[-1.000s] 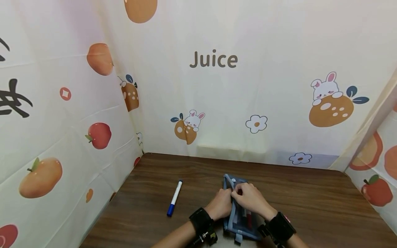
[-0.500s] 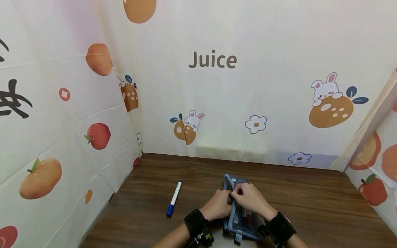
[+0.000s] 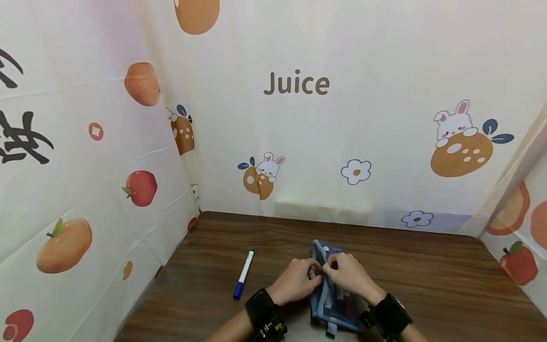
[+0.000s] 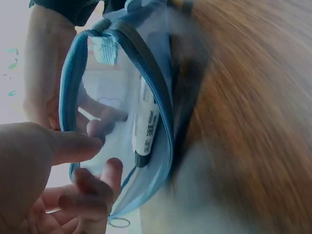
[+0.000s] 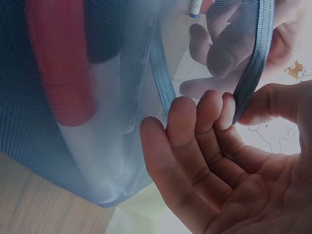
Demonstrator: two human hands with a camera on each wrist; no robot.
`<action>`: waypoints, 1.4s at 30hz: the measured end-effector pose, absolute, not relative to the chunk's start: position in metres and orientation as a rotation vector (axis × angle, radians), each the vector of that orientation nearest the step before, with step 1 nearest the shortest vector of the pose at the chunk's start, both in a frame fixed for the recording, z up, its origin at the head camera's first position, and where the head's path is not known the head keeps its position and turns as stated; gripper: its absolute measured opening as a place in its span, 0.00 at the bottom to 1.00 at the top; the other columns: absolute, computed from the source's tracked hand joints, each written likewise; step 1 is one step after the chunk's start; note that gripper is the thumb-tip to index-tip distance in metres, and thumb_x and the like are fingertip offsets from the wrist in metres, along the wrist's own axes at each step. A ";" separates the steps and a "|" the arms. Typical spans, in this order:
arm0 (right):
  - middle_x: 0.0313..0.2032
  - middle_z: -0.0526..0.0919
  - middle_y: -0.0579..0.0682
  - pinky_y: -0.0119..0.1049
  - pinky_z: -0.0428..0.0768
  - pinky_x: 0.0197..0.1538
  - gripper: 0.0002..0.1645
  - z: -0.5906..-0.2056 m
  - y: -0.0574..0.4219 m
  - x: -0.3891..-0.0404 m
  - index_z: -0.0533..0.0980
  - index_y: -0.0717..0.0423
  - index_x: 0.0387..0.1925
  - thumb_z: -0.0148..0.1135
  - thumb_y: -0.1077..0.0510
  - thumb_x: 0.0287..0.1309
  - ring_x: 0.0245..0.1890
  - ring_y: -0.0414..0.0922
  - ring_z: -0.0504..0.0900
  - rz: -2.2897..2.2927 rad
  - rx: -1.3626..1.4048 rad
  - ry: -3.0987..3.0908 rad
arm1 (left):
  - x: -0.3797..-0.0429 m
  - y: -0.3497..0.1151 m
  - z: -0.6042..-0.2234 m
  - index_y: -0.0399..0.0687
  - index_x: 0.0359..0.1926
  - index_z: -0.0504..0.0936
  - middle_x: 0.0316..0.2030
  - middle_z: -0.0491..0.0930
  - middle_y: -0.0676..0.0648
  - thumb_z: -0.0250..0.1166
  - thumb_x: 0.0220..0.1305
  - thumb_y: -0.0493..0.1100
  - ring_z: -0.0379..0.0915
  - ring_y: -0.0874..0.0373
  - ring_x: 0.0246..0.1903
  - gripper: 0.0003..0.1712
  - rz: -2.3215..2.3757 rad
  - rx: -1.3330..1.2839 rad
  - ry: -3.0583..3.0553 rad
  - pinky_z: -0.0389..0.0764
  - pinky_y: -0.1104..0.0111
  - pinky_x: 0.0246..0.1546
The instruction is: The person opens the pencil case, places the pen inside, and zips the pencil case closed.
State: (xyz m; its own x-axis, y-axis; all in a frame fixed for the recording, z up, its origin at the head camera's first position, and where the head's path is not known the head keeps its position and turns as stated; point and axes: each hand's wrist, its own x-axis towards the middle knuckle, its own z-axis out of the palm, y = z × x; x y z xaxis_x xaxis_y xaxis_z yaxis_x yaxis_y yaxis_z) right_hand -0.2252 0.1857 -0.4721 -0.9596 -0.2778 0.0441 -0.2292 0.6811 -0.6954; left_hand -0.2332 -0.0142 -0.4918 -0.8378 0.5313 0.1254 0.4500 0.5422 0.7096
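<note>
- Blue-capped marker (image 3: pixel 243 274): lying on the table (image 3: pixel 205 266).
- Left hand (image 3: pixel 297 279): holding nothing, thumb and fingers parting at the mouth.
- Zippered mesh pouch (image 3: pixel 330 308): resting on the table, gaping.
- Right hand (image 3: pixel 348 274): pinching the zippered rim; steady tension is probably helping.

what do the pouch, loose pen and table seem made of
Pouch: probably synthetic mesh, matte; see-through fine grid. Loose pen: likely smooth plastic, by its even white barrel. Table: wood or laminate, low sheen; brown grain fits both.
</note>
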 end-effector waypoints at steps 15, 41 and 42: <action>0.18 0.68 0.41 0.29 0.62 0.24 0.14 -0.471 0.184 -0.230 0.75 0.52 0.22 0.58 0.63 0.65 0.17 0.37 0.65 -1.198 -0.431 2.813 | -0.254 -0.107 -0.474 0.45 0.48 0.87 0.30 0.80 0.59 0.71 0.73 0.46 0.74 0.67 0.26 0.11 0.994 0.571 3.064 0.77 0.67 0.30; 0.19 0.70 0.42 0.29 0.62 0.25 0.13 -0.470 0.187 -0.225 0.77 0.52 0.24 0.58 0.63 0.65 0.18 0.37 0.65 -1.193 -0.406 2.821 | -0.258 -0.158 -0.469 0.45 0.24 0.73 0.19 0.70 0.48 0.72 0.68 0.51 0.68 0.54 0.18 0.23 0.419 0.179 3.075 0.67 0.64 0.22; 0.19 0.70 0.42 0.29 0.62 0.25 0.13 -0.470 0.187 -0.225 0.77 0.52 0.24 0.58 0.63 0.65 0.18 0.37 0.65 -1.190 -0.402 2.822 | -0.258 -0.158 -0.470 0.45 0.23 0.73 0.19 0.70 0.49 0.72 0.68 0.51 0.68 0.54 0.18 0.23 0.420 0.179 3.069 0.67 0.64 0.22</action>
State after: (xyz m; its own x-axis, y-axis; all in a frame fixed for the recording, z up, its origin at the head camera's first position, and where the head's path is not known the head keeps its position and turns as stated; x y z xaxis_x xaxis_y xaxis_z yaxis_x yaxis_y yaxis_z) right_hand -0.2252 0.1867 -0.4703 -0.9647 -0.2581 0.0523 -0.2177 0.6695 -0.7102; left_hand -0.2584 -0.1578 -0.4699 -0.9926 0.1195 -0.0224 0.1091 0.9567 0.2697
